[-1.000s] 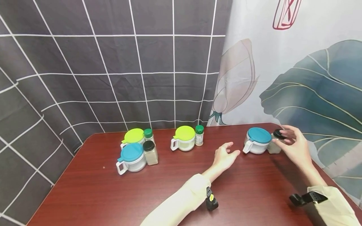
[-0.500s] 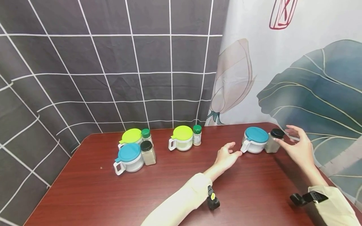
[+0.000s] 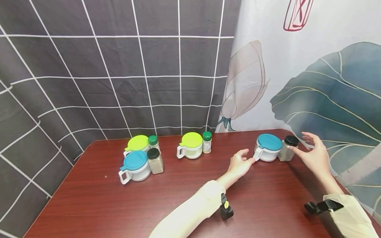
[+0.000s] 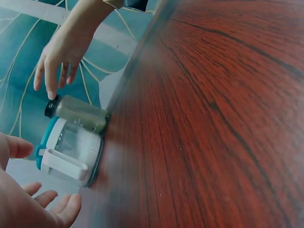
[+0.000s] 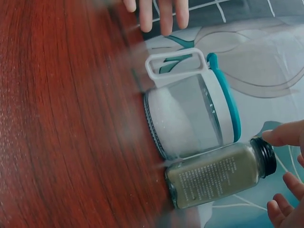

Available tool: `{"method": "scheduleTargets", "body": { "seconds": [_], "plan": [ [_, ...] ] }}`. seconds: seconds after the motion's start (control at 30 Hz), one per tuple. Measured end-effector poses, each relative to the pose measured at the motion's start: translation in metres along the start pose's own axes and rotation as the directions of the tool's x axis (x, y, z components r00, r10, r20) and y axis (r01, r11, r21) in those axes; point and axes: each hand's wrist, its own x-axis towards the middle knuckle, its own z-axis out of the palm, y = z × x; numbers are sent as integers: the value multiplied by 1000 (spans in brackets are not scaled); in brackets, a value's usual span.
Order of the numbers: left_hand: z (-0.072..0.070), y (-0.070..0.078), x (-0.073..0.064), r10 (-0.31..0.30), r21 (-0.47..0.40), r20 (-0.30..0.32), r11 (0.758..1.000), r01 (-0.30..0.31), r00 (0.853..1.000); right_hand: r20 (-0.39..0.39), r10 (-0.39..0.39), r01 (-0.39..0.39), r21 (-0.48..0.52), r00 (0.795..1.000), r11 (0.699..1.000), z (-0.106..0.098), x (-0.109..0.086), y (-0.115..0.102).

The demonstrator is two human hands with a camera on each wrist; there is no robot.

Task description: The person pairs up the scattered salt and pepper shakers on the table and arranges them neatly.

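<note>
At the right of the head view stands a seasoning jar (image 3: 268, 147) with a blue lid and white handle, white contents showing through its glass in the right wrist view. Close against its right side is a black-capped spice bottle (image 3: 286, 153), filled with tan powder. My right hand (image 3: 314, 158) is beside the bottle, thumb at the black cap (image 5: 267, 156) and the other fingers spread apart. To the jar's left, my left hand (image 3: 239, 166) has its fingers loosely extended near the handle (image 4: 65, 164). Neither hand grips anything.
At mid-table stand a green-lidded jar (image 3: 191, 145) and a green-capped shaker (image 3: 206, 142). Farther left are another blue-lidded jar (image 3: 135, 165), a black-capped bottle (image 3: 155, 161), a green-lidded jar (image 3: 138, 143) and a green-capped shaker (image 3: 153, 142). A patterned curtain (image 3: 160, 66) hangs behind the table.
My right hand has drawn off the black-capped bottle to the right, uncovering its cap. My left hand has moved slightly right, nearer the blue-lidded jar's handle. The camera view shifted a little.
</note>
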Motion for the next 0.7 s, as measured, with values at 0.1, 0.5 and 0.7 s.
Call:
{"method": "scheduleTargets", "body": {
  "seconds": [0.1,0.5,0.7],
  "plan": [
    [2,-1,2,14,6,-10,1000,-14,1000,38,22,-22,-7,999,1000,0,1,3],
    [10,0,3,36,12,-25,999,-36,999,140,53,-54,8,989,998,4,3,8],
    [14,0,5,74,56,-11,996,-74,997,175,50,-54,20,983,998,8,2,9]
  ]
}}
